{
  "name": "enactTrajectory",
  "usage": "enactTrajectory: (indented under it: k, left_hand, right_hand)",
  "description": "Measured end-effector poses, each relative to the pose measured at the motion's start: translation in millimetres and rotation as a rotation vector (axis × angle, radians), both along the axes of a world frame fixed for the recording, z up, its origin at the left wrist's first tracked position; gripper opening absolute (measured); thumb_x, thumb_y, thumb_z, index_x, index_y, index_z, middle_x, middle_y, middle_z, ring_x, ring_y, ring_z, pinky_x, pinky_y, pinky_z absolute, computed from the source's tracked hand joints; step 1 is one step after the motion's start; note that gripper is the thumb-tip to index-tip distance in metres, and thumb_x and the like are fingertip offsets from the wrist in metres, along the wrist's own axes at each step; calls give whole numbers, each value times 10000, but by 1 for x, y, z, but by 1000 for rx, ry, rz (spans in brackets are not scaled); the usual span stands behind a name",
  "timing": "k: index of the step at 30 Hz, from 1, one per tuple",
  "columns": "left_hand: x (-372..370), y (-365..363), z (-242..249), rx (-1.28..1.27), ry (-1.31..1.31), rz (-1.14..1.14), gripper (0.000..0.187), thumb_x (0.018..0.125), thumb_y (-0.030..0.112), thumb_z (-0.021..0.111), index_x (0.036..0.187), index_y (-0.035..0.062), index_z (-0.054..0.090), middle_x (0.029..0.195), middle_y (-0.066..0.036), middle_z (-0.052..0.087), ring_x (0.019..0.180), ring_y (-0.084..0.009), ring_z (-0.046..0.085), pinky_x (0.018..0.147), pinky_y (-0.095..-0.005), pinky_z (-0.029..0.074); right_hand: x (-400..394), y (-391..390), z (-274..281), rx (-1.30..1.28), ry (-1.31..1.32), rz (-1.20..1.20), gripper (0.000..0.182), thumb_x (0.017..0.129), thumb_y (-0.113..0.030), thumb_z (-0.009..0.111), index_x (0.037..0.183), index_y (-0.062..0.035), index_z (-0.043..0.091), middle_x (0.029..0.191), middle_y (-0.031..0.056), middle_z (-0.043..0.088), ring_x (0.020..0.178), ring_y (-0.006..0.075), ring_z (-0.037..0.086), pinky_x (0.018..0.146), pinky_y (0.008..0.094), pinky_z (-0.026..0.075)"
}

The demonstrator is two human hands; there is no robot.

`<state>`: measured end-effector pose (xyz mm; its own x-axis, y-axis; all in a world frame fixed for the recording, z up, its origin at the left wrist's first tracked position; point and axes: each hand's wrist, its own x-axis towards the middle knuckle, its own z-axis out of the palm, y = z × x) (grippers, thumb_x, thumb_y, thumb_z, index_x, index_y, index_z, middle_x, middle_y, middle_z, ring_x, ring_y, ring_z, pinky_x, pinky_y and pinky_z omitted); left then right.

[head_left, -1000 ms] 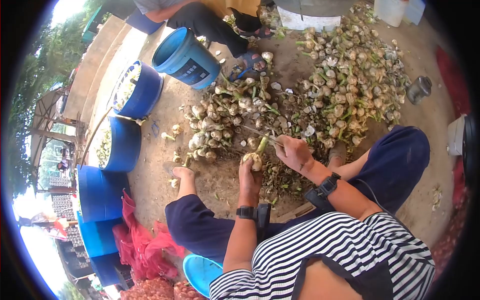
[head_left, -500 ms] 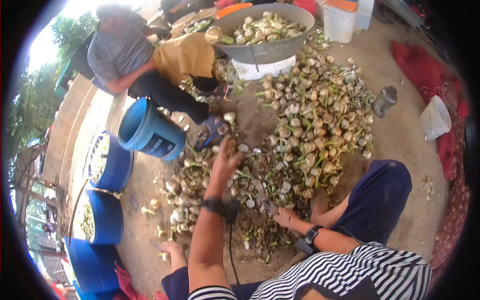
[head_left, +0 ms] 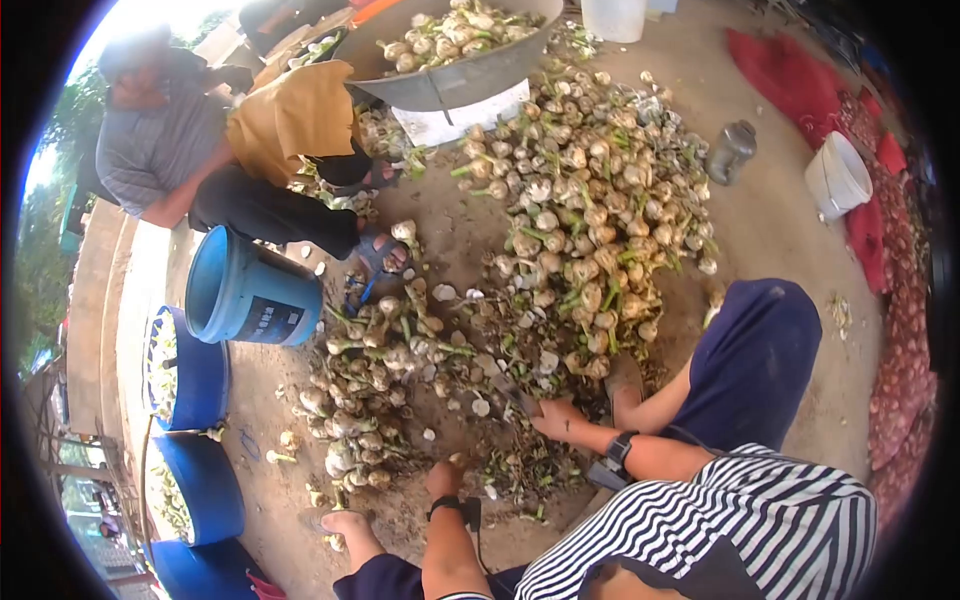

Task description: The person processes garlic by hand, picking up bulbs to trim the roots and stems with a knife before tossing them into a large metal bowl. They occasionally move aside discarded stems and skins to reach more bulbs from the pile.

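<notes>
My right hand [head_left: 558, 418] is closed on the handle of a flat-bladed knife [head_left: 512, 392]; its blade points up and left over leafy trimmings. Low in the view, my left hand [head_left: 445, 482] is held near the ground with its fingers bunched; a small tan thing shows at their tips, too small to name. Left of the knife lies a row of garlic bulbs with stalks [head_left: 365, 400]. Beyond both hands spreads a larger heap of garlic bulbs [head_left: 600, 210]. Cut roots and stems [head_left: 530, 465] lie between my feet.
Another person [head_left: 165, 140] sits at the upper left beside a tilted blue bucket [head_left: 262, 290]. A metal basin [head_left: 470, 85] of bulbs stands at the top. Blue tubs [head_left: 200, 480] line the left; a white bucket [head_left: 838, 175] and a jar [head_left: 732, 152] are at right.
My left hand has come back from beyond the row of bulbs to near my body. My right hand stays on the knife. The whole view has shifted with my head.
</notes>
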<state>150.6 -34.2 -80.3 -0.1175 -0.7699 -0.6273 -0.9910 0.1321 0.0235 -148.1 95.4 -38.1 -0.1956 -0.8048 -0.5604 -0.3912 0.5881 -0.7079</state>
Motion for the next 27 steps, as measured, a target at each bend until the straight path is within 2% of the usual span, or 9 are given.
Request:
enactTrajectory:
  k: [3, 4, 6, 9, 10, 12, 14, 19, 27]
  left_hand:
    - [-8, 20, 22, 5, 78, -19, 636, 787, 559, 713, 1136, 27, 696, 984, -193, 716, 886, -368, 683, 762, -464, 533]
    - [-5, 14, -1, -151, 455, -84, 609, 812, 552, 694, 1111, 21, 699, 963, -169, 721, 860, -327, 687, 749, -448, 530]
    - [-20, 19, 17, 31, 850, 418, 532, 887, 524, 621, 1064, 27, 693, 920, -91, 710, 801, -207, 676, 696, -370, 520]
    - [-58, 40, 105, 188, 1340, 809, 487, 983, 495, 511, 1176, 61, 622, 922, -24, 675, 768, -135, 632, 701, -284, 508]
    - [-60, 41, 121, 205, 1322, 770, 485, 1012, 484, 461, 1237, 70, 578, 1005, -34, 657, 834, -135, 619, 781, -301, 502]
    - [-71, 59, 148, 133, 1359, 730, 450, 1012, 425, 474, 1300, 81, 503, 1113, -20, 599, 862, -129, 588, 715, -275, 484]
    - [-67, 72, 159, 156, 1366, 603, 427, 978, 379, 519, 1283, 82, 487, 1070, -8, 591, 820, -91, 559, 671, -242, 461]
    - [-71, 101, 200, 45, 1316, 382, 340, 901, 409, 641, 937, 71, 629, 715, 69, 501, 599, -44, 404, 523, -232, 308]
    - [-68, 126, 193, -132, 1265, 387, 382, 909, 413, 659, 993, 43, 618, 751, 51, 531, 597, -39, 409, 508, -231, 308]
  right_hand:
    - [0, 8, 17, -70, -111, -88, 362, 878, -310, 593, 1010, 28, 605, 754, 171, 662, 636, 294, 651, 638, 430, 495]
    - [0, 6, 21, -111, -176, -115, 373, 880, -316, 599, 1023, 29, 607, 758, 166, 668, 630, 280, 657, 639, 421, 501]
    - [2, 2, 57, -188, -179, -81, 338, 909, -330, 584, 1002, -5, 579, 780, 202, 617, 695, 333, 603, 644, 446, 456]
    - [17, 0, 62, -403, -44, -23, 329, 904, -315, 595, 1021, -8, 585, 755, 195, 634, 708, 379, 624, 636, 479, 466]
    - [21, -2, 64, -499, 23, -7, 331, 900, -311, 599, 1028, -6, 588, 755, 193, 638, 720, 395, 632, 640, 494, 473]
    - [29, 0, 89, -661, 182, 88, 264, 891, -249, 613, 1017, -17, 596, 787, 180, 648, 736, 388, 648, 647, 468, 517]
    - [36, 8, 107, -863, 296, 154, 214, 891, -206, 610, 1010, -28, 597, 809, 168, 656, 733, 370, 656, 645, 442, 537]
    - [50, 21, 130, -1063, 467, 356, 110, 830, -134, 637, 890, -81, 562, 755, 88, 591, 675, 258, 665, 593, 358, 549]
    - [56, 32, 116, -1064, 472, 316, 143, 830, -120, 639, 952, -70, 584, 767, 100, 597, 670, 283, 656, 585, 365, 541]
